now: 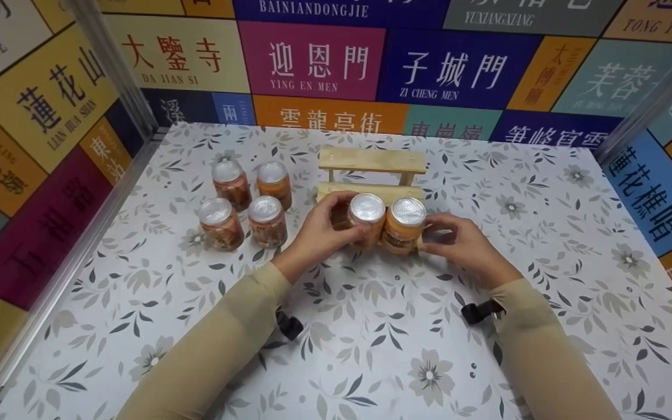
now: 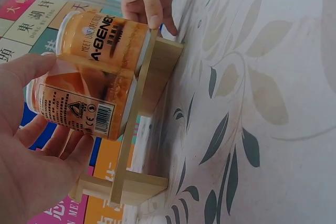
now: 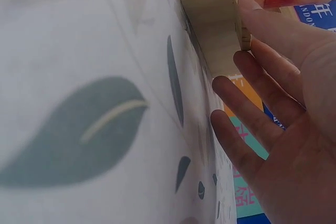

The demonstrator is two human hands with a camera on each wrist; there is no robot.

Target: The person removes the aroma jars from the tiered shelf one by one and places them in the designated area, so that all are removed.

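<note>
My left hand (image 1: 325, 232) holds the left of two orange cans with silver lids, thumb on one side and fingers on the other. This left can (image 2: 79, 98) shows a barcode and a warning triangle in the left wrist view. The right can (image 1: 404, 228) stands close beside it. Both cans stand on the front step of a stepped wooden rack (image 1: 372, 159), seen edge-on in the left wrist view. My right hand (image 3: 283, 108) pinches the right end of that step between thumb and fingertips, its other fingers spread. Its thumb is just beside the right can.
Left of the rack, several more silver-lidded cans (image 1: 217, 224) stand in a loose group on the table. A white leaf-patterned cloth (image 1: 382, 373) covers the table. Panels with coloured lettering (image 1: 312, 61) rise behind and at both sides.
</note>
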